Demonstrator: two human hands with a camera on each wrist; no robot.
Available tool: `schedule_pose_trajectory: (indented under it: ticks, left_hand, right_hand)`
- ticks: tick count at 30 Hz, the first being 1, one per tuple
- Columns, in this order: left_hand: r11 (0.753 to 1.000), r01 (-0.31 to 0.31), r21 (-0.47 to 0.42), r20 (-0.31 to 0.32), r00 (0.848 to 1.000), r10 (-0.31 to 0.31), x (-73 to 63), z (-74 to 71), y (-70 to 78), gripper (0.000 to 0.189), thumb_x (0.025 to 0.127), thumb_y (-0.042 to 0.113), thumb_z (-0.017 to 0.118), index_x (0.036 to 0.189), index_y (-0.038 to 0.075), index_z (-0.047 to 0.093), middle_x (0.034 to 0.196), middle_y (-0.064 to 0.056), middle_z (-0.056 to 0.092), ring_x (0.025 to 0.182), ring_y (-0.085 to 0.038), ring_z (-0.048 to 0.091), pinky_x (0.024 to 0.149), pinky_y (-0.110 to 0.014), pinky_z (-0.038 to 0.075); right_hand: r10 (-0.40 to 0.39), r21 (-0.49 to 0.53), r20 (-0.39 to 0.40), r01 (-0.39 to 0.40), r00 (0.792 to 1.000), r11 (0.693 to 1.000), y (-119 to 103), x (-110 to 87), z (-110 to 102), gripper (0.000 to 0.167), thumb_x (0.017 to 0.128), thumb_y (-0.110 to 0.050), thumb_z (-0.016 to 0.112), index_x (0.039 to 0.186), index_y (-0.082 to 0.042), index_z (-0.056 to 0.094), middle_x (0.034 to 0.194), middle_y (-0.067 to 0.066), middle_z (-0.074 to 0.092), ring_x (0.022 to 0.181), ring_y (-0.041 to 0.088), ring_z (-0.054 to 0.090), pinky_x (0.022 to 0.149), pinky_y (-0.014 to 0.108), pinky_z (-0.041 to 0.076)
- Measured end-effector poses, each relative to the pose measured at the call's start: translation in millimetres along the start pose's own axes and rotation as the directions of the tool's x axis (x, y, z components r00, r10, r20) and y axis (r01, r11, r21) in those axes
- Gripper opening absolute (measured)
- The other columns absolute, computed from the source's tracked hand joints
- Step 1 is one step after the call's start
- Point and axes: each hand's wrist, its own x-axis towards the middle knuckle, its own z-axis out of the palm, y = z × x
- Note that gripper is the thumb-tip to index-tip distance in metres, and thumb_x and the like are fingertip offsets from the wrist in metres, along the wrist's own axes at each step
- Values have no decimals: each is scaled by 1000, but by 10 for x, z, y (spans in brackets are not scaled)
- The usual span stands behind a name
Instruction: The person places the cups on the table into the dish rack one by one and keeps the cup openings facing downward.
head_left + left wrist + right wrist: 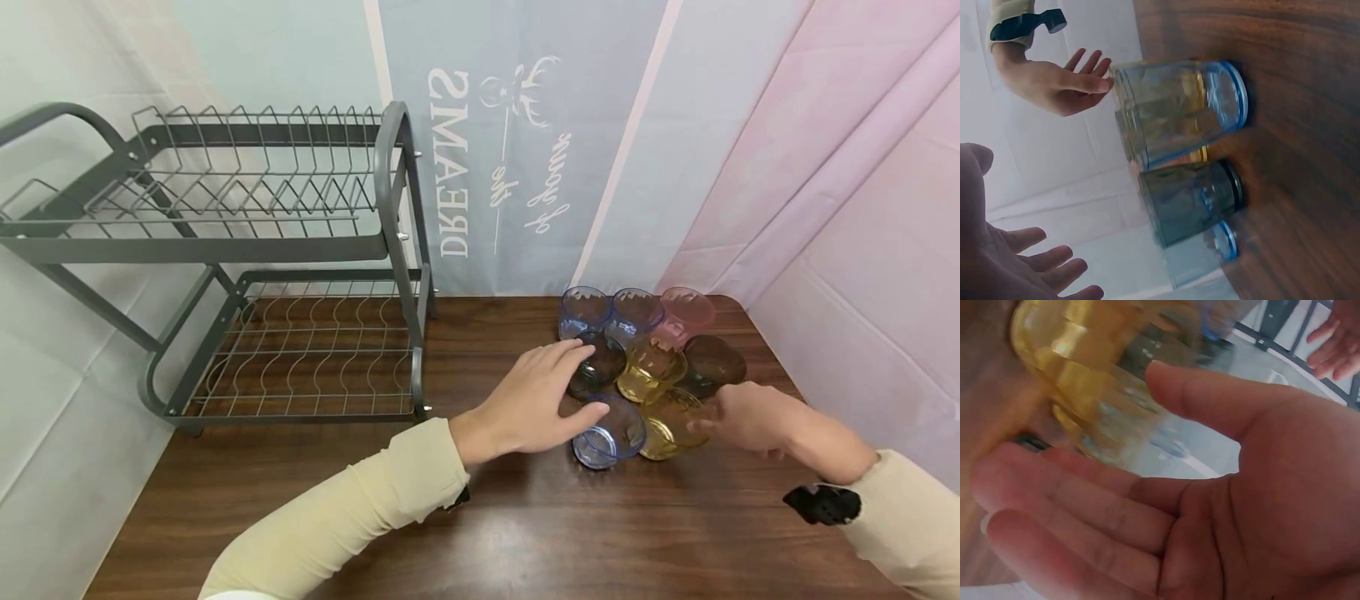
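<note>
Several clear tinted glasses stand grouped upright on the table's right side. My left hand (536,400), fingers spread, is held beside the front blue glass (618,433) and a dark grey glass (600,377); the left wrist view shows a gap between that hand and the glasses. At the group's right, my right hand (750,421) is by the front yellow glass (663,437). In the right wrist view its fingers extend loosely and the thumb is apart, next to the yellow glass (1079,356); whether they touch cannot be told. Behind sits another yellow glass (647,385).
A dark grey two-tier dish rack (300,248) stands on the left of the brown wooden table (495,533). Along the back are two blue glasses (585,321) and a pink glass (686,312). A brown-tinted glass (716,362) is at the right. Printed cloth (525,167) hangs behind.
</note>
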Motion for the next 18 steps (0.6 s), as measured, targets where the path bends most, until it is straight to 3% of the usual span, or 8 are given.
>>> schedule_pose_trajectory:
  ticks: [4,7,14,18]
  left_hand:
    - [1000,-15,-17,10,1000,15,-10,56,52,71,100,53,55,154,9,40,157,-9,42,145,-23,38,121,-40,29]
    - [999,-21,-33,21,1000,22,-7,99,88,72,100,55,54,155,10,39,158,-7,41,146,-22,37,121,-39,28]
    - [997,-29,-66,49,998,33,7,185,128,73,100,55,54,156,12,36,159,-6,38,147,-20,35,121,-40,28]
    - [996,-35,-86,48,998,39,3,236,134,74,100,54,56,156,10,37,159,-8,39,147,-20,35,122,-39,27]
  right_hand:
    - [14,55,-3,-14,1000,998,73,49,146,45,99,-43,64,68,-13,50,53,-1,46,44,15,53,43,33,51]
    - [6,128,-24,-3,1000,992,117,83,230,39,99,-40,64,86,-4,58,53,0,49,46,16,55,45,35,53]
    - [6,279,-53,9,999,960,215,193,357,40,103,-35,60,98,5,58,61,4,57,52,22,63,50,38,57]
    - [-16,412,-17,21,1000,911,264,251,409,52,106,-22,53,128,24,45,76,9,69,59,25,69,54,39,59]
